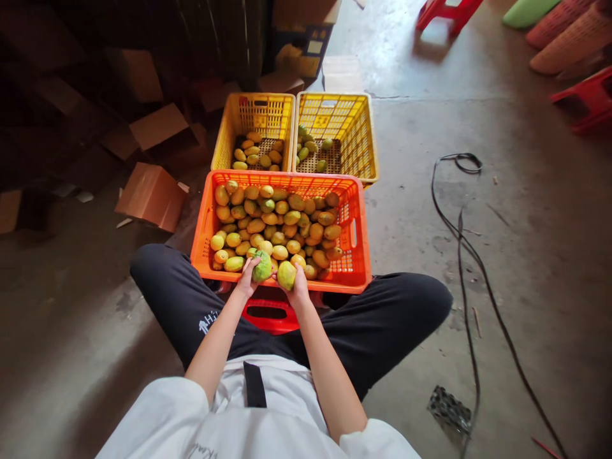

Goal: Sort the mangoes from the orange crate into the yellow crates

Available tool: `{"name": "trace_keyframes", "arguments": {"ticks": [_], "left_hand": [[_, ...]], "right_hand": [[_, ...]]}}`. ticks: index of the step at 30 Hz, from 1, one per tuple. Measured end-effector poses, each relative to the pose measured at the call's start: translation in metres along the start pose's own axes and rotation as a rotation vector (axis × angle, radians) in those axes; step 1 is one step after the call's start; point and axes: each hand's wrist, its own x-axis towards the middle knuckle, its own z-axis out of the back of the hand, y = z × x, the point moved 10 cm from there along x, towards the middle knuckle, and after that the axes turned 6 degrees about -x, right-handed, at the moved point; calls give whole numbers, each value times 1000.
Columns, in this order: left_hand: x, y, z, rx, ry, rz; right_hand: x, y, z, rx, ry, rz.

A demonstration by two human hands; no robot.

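My left hand is closed around a green mango with a rough-looking, mottled skin. Close beside it, my right hand grips a yellow-green mango. Both fruits are held over the near rim of an orange plastic crate. Inside that crate lies a heap of mostly yellow mangoes, a few of them greenish. My fingertips are partly hidden by the fruit they hold.
Behind the orange crate stand two yellow crates: the left one holds several yellow mangoes, the right one several green ones. Cardboard boxes lie at the left. A black cable crosses the floor at the right, with red stools farther back.
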Motion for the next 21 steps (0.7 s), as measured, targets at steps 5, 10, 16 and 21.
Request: {"name": "trace_keyframes", "arguments": {"ticks": [5, 10, 16, 21], "left_hand": [[-1, -5, -2, -44, 15, -47], [2, -3, -1, -64, 6, -43], [7, 4, 4, -89, -24, -10], [10, 9, 10, -121, -59, 49]], "right_hand": [[-6, 9, 9, 36, -108, 104], [-20, 19, 1, 15, -96, 189], [-22, 23, 0, 24, -142, 222], [-17, 23, 5, -2, -136, 251]]}}
